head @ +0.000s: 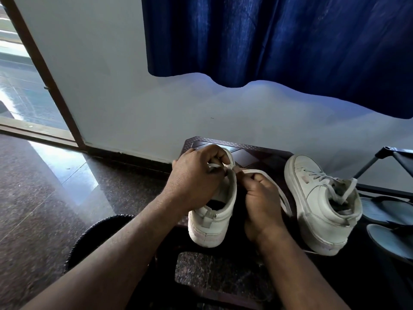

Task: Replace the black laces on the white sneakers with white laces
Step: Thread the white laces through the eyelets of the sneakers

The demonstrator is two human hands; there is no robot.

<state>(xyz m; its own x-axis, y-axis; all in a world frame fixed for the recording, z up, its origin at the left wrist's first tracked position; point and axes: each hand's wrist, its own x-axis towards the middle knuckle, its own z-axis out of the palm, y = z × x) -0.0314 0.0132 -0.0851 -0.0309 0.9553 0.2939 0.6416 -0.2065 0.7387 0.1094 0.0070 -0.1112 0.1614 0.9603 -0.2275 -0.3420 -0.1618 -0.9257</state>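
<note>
**On the dark stool: lacing the left-hand sneaker**

On the stool top (263,153), hard against the wall (125,97) under the blue curtain (279,36), two white sneakers sit side by side, well apart.

- Right-hand sneaker (321,206): stands alone near the stool's right edge. Long axis runs away from the camera, toe to the wall, heel toward the person. White lace threaded, loose end draped over the collar.
- Left-hand sneaker (214,211): same heading, heel nearest the camera, toe mostly hidden under the hands.
- Left hand (196,175): lies over the forefoot, fingers curled, pinching the white lace (277,189) at the eyelets.
- Right hand (261,198): just right of that shoe, fingers closed, thumb and forefinger nipping the same lace; the lace loops out past its knuckles and falls down the right side.

Flip-flops (388,229) lie at far right.
</note>
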